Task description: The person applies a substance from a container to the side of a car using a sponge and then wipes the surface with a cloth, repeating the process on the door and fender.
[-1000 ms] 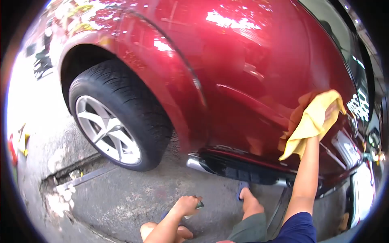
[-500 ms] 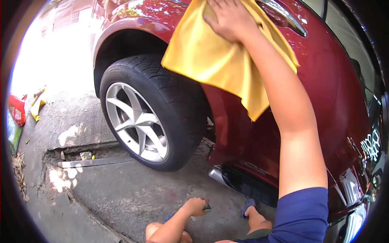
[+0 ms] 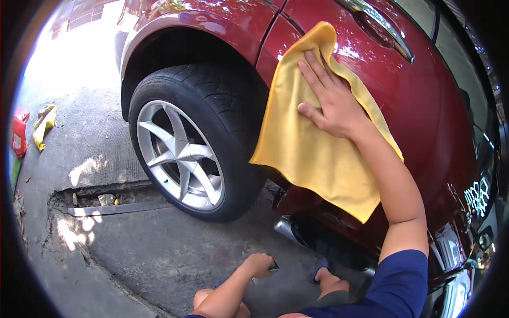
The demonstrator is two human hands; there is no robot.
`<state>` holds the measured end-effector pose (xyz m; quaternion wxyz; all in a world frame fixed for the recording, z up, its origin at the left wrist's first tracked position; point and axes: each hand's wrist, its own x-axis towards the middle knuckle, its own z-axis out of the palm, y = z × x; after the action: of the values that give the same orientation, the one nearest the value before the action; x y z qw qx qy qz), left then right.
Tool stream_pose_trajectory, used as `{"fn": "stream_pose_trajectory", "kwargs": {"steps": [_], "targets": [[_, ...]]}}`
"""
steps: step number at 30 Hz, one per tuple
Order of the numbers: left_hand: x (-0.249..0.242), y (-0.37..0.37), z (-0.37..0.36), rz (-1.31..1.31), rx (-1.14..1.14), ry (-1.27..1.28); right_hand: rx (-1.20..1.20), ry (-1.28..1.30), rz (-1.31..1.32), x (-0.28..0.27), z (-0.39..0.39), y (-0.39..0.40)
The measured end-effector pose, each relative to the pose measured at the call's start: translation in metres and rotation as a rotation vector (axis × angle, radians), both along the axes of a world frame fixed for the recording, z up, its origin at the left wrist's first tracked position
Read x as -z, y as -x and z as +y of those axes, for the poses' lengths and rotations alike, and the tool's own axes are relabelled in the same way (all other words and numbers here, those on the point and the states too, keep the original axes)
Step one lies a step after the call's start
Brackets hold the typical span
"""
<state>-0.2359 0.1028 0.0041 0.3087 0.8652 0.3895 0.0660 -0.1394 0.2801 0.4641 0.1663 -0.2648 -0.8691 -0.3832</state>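
My right hand (image 3: 334,106) lies flat on a yellow cloth (image 3: 318,164), fingers spread, pressing it against the dark red car door (image 3: 408,100) below the chrome door handle (image 3: 384,26). The cloth hangs down past the hand, its lower edge near the bottom of the door. Low in the view, my left hand (image 3: 260,264) is closed around a small dark object (image 3: 273,265), mostly hidden by the fingers, above the concrete ground.
The wheel (image 3: 183,151) with silver spokes stands left of the cloth. A gutter with a metal strip (image 3: 119,209) crosses the concrete (image 3: 169,254). Yellow (image 3: 44,127) and red wrappers (image 3: 19,133) lie at far left. A side step (image 3: 289,230) runs below the door.
My right hand and the yellow cloth have moved down the door and slightly right. The cloth's upper corner now shows, folded above the fingers. My left hand has barely moved.
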Motion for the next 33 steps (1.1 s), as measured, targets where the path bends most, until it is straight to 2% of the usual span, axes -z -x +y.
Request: {"fn": "stream_pose_trajectory", "kwargs": {"steps": [3, 6, 8, 10, 13, 15, 18, 21, 24, 25, 28, 30, 33], "targets": [[0.001, -0.007, -0.003, -0.048, 0.007, -0.039, -0.103, 0.101, 0.061, -0.039, 0.037, 0.020], [0.004, -0.023, -0.001, -0.049, 0.010, -0.049, 0.062, -0.338, 0.043, -0.091, 0.076, 0.085], [0.005, -0.030, 0.004, -0.029, -0.003, -0.068, 0.146, -0.160, 0.060, -0.089, 0.037, 0.129], [0.007, -0.029, 0.005, 0.005, -0.019, -0.113, -0.091, -0.261, 0.124, -0.064, 0.079, 0.117], [0.006, -0.027, 0.006, 0.015, -0.011, -0.127, -0.232, -0.111, 0.118, -0.039, 0.052, 0.064], [0.002, -0.028, 0.002, -0.020, -0.013, -0.119, -0.217, -0.071, 0.158, -0.030, 0.047, 0.058], [0.002, -0.033, 0.005, -0.023, -0.011, -0.127, -0.190, -0.095, 0.153, -0.044, 0.059, 0.074], [0.000, -0.044, 0.010, -0.029, -0.006, -0.113, -0.161, -0.181, 0.041, -0.081, 0.091, 0.095], [-0.003, -0.043, 0.008, -0.007, 0.009, -0.096, -0.029, -0.060, 0.049, -0.134, 0.074, 0.077], [-0.004, -0.041, 0.005, 0.004, 0.014, -0.096, 0.026, -0.173, 0.083, -0.145, 0.078, 0.069], [0.008, -0.034, 0.006, -0.050, 0.006, -0.108, 0.159, -0.291, -0.006, -0.132, 0.044, 0.034], [0.005, -0.027, 0.006, -0.007, 0.030, -0.100, 0.009, -0.339, 0.118, -0.114, 0.060, -0.013], [-0.010, -0.019, 0.005, 0.006, 0.024, -0.099, 0.097, -0.377, 0.180, -0.100, 0.034, -0.026]]}}
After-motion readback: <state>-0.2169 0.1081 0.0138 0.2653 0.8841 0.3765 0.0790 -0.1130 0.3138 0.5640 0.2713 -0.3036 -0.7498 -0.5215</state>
